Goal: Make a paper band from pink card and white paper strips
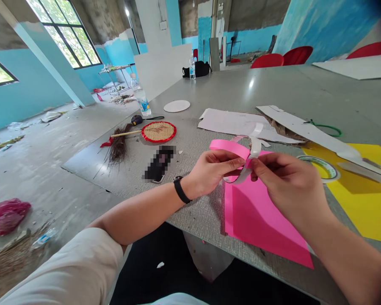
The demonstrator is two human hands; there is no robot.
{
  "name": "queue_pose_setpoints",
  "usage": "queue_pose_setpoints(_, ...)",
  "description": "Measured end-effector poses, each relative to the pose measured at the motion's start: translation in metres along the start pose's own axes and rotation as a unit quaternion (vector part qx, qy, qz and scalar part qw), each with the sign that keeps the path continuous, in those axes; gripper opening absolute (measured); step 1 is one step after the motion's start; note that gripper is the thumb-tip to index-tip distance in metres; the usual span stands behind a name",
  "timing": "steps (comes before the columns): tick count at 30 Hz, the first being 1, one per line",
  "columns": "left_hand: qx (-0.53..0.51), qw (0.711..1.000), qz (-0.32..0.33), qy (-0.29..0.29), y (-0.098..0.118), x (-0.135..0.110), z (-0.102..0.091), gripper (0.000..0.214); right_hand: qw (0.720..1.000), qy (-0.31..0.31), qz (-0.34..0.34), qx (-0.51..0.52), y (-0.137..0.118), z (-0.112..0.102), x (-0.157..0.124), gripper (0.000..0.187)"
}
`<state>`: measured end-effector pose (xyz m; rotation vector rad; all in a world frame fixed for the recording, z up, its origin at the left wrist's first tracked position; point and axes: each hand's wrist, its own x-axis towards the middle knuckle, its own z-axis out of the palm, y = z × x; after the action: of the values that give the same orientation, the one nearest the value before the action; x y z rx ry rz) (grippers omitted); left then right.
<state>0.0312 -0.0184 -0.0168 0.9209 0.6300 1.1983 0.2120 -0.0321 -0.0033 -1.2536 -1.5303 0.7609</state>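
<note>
My left hand point(211, 171), with a black watch on the wrist, pinches a curled pink paper strip point(227, 146) between thumb and fingers. Close beside it, my right hand point(290, 180) is closed on a glossy white strip point(255, 147) that loops against the pink one. The strips cross right at my fingertips, which hide the joint. Both hands are raised a little over pink paper sheets point(266, 216) lying at the table's front edge. A tape roll point(335, 174) rests beyond my right wrist, partly on yellow paper point(362, 212).
Cut white cardboard point(231, 123) lies behind the hands; a long piece point(307, 129) stretches right. To the left are a phone point(160, 165), a round woven fan point(159, 131), a tape measure point(136, 120) and a water bottle point(141, 97). A white disc point(177, 106) lies farther back.
</note>
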Motion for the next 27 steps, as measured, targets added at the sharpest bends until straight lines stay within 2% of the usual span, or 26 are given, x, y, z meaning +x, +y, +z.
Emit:
queue_pose_setpoints(4, 0.006, 1.0, -0.003, -0.025, 0.001, 0.001, 0.001, 0.044, 1.0, -0.001, -0.025, -0.005, 0.008, 0.001, 0.0, 0.036)
queue_pose_setpoints(11, 0.008, 0.999, -0.031, -0.015, 0.006, 0.002, -0.001, 0.05, 0.996, -0.015, -0.08, -0.048, 0.013, -0.001, 0.0, 0.033)
queue_pose_setpoints(18, 0.009, 0.994, -0.094, -0.061, 0.012, 0.004, -0.01, 0.044, 0.996, -0.033, -0.04, -0.067, 0.01, -0.005, 0.004, 0.029)
queue_pose_setpoints(21, 0.002, 0.99, -0.111, -0.084, 0.012, 0.005, -0.011, 0.039, 0.995, -0.017, -0.038, -0.087, 0.01, -0.004, 0.002, 0.028)
queue_pose_setpoints(25, -0.022, 0.99, -0.118, -0.074, 0.01, 0.007, -0.011, 0.032, 0.995, 0.011, -0.032, -0.095, 0.007, -0.003, -0.004, 0.022)
queue_pose_setpoints(27, -0.026, 0.99, -0.114, -0.076, 0.008, 0.008, -0.012, 0.031, 0.997, -0.011, -0.031, -0.067, 0.008, -0.004, -0.004, 0.02)
